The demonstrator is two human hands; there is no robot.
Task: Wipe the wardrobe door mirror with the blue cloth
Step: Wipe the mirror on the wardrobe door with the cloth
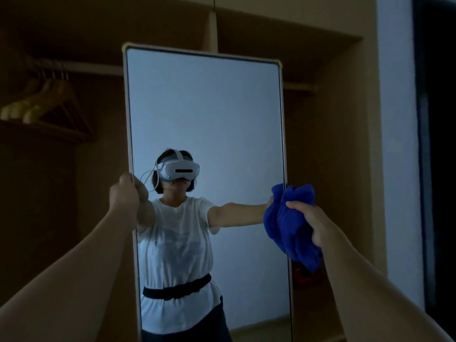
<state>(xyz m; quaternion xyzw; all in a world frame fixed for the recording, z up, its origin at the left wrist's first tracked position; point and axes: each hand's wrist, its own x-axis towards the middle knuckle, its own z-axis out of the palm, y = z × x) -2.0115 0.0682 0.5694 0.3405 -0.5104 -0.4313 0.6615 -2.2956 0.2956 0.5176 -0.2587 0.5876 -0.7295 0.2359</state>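
A tall mirror (204, 107) in a pale frame fills the middle of the head view, standing in front of an open wardrobe. My left hand (124, 195) grips the mirror's left edge at about mid-height. My right hand (312, 222) holds a bunched blue cloth (292, 225) against the mirror's right edge. The glass reflects a person in a white top with both arms out, and the cloth's reflection meets the cloth itself.
The wardrobe (328, 144) is dim brown wood, with wooden hangers (47, 102) on a rail at the upper left. A pale wall strip (397, 144) and a dark opening (439, 144) lie to the right.
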